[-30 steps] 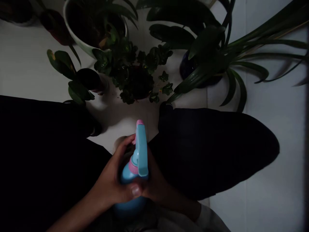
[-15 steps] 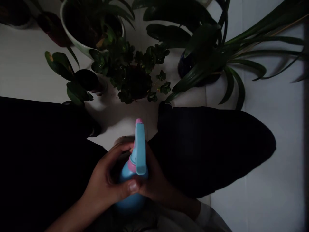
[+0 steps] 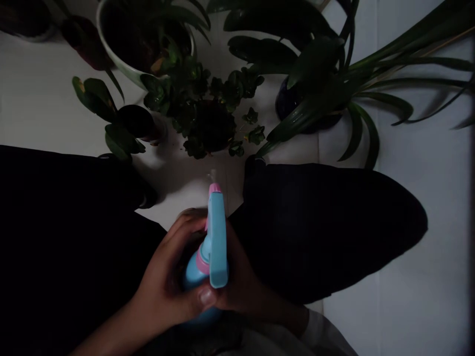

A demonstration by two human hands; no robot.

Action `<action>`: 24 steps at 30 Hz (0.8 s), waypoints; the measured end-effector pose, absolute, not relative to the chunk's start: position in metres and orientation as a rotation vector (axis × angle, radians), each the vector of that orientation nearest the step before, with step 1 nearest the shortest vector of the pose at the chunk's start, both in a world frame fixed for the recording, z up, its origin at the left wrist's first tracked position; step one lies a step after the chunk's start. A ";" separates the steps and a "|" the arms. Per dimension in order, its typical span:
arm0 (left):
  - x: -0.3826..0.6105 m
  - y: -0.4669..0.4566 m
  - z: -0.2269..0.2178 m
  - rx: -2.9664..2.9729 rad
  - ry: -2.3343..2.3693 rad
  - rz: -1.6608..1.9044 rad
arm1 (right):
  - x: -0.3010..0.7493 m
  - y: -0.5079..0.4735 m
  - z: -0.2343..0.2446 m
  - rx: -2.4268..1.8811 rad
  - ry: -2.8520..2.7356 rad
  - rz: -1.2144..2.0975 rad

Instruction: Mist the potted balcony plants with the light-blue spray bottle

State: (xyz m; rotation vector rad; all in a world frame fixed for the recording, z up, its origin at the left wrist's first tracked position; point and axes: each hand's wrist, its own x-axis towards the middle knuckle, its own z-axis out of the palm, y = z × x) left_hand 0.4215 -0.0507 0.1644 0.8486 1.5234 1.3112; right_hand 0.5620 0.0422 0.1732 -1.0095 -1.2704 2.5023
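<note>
A blue spray bottle [image 3: 218, 232] with a pink nozzle and pink collar points away from me, low in the middle of the head view. My left hand [image 3: 168, 272] wraps round its left side, thumb across the back and fingers forward near the trigger. My right hand [image 3: 241, 277] closes on the bottle from the right; its fingers are mostly hidden behind the spray head. A faint puff of spray shows just in front of the nozzle. Beyond it stands a small leafy plant [image 3: 193, 121] in a dark pot.
A pale green-rimmed pot [image 3: 124, 66] stands at the upper left, near a small dark pot [image 3: 139, 122]. On the right, a long-leaved plant [image 3: 319, 94] grows from a dark blue pot. My dark-trousered legs [image 3: 326, 227] flank the bottle above a pale tiled floor [image 3: 352, 316].
A puff of spray has appeared at the nozzle. The spray head has tipped slightly, its rear end now lower in view. Both hands keep their hold.
</note>
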 end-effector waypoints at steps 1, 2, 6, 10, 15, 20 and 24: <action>0.421 -0.051 0.166 0.860 1.542 1.292 | 0.562 0.041 0.173 -1.013 -1.254 2.491; 0.420 -0.051 0.167 0.870 1.560 1.274 | 0.561 0.040 0.173 -1.021 -1.244 2.468; 0.422 -0.050 0.164 0.896 1.562 1.259 | 0.559 0.037 0.171 -1.041 -1.277 2.417; 0.427 -0.050 0.155 0.848 1.500 1.323 | 0.557 0.043 0.177 -1.090 -1.279 2.489; 0.426 -0.048 0.158 0.831 1.498 1.279 | 0.556 0.052 0.188 -1.139 -1.224 2.610; 0.424 -0.047 0.167 0.707 1.577 1.204 | 0.558 0.039 0.175 -1.067 -1.282 2.394; 0.425 -0.046 0.165 0.727 1.596 1.202 | 0.561 0.031 0.167 -1.043 -1.283 2.360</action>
